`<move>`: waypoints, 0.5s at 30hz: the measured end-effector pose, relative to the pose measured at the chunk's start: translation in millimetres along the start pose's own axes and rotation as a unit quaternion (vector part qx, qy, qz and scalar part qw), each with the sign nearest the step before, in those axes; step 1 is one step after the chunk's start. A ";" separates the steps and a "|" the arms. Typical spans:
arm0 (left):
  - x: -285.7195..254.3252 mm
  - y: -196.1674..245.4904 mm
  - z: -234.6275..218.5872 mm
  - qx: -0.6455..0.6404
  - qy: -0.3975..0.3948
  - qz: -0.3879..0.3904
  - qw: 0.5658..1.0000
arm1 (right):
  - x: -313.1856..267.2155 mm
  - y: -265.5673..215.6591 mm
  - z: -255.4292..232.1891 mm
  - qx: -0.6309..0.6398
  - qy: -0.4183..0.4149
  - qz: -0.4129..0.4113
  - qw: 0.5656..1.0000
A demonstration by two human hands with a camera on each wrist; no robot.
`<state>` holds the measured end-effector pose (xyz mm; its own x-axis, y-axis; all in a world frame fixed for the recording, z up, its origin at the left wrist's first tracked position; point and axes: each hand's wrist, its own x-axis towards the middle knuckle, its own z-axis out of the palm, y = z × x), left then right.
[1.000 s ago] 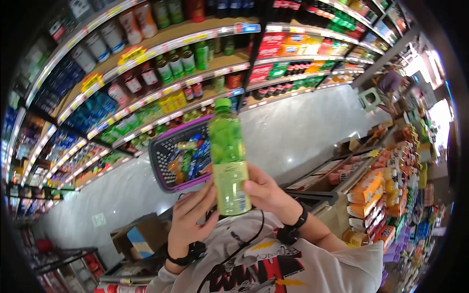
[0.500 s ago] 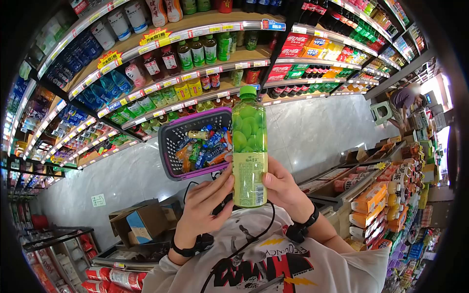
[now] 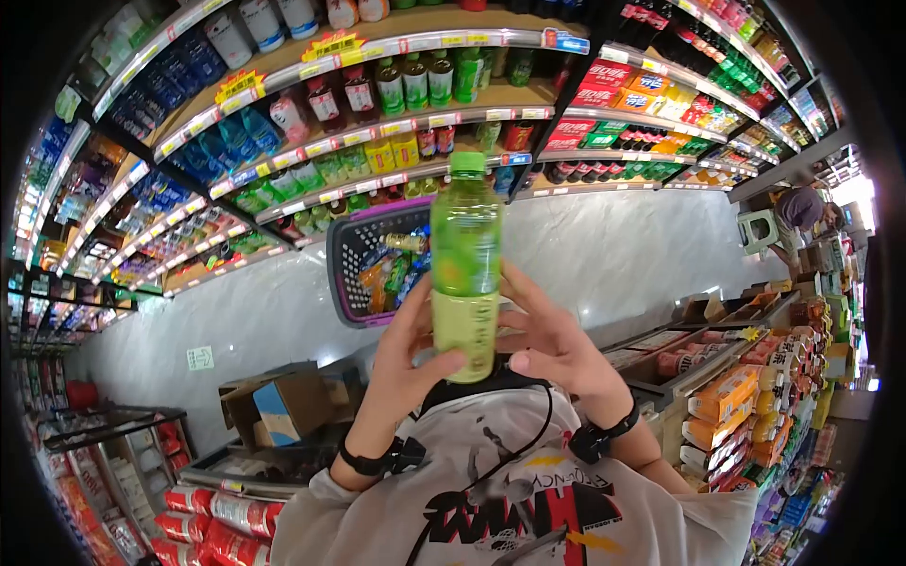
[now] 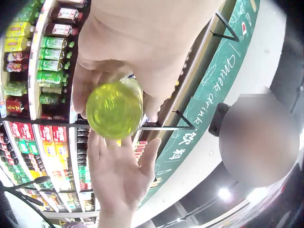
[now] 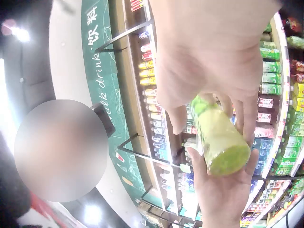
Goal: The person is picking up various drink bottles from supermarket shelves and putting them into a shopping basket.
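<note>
A green-capped plastic drink bottle (image 3: 467, 236), with green fruit printed above a pale label, stands upright in front of the chest. My left hand (image 3: 398, 366) grips its lower left side, thumb across the front and fingers behind. On the other side, my right hand (image 3: 578, 357) has its fingers loosely extended behind the bottle, its thumb apart from it. In the left wrist view the yellow-green bottle base (image 4: 115, 113) faces the camera. From the right wrist, the left hand (image 5: 221, 197) is seen holding the bottle's lower part.
A grey basket (image 3: 347, 283) with a purple rim sits on the floor by the shelves, holding several colourful packages. Drink shelves (image 3: 415, 127) run along the far side. An open cardboard box (image 3: 241, 407) lies at lower left; stacked goods (image 3: 727, 396) stand at right.
The bottle has turned, so its back text and barcode no longer face the camera. The left hand has shifted its thumb round to the front; the right thumb has come off the bottle.
</note>
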<state>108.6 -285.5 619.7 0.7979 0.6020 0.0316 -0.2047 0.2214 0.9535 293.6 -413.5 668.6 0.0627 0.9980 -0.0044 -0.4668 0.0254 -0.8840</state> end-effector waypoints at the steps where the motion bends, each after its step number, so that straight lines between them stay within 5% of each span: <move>1: 1.1 -1.9 1.5 -0.038 0.022 -0.033 0.998 | -1.1 -5.0 -2.5 -0.088 -0.037 0.013 0.995; 6: 0.1 -0.7 0.3 -0.126 0.052 -0.067 0.988 | 4.3 -15.7 6.7 -0.250 -0.053 0.022 0.967; 15: -4.9 0.3 1.7 -0.081 -0.002 -0.025 0.996 | 4.4 -0.5 -2.8 -0.186 0.022 -0.003 0.982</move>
<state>105.5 -289.7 620.4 0.8120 0.5835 -0.0126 -0.2537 0.3724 0.8927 296.6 -409.3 667.7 0.1068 0.9942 -0.0125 -0.1125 -0.0004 -0.9937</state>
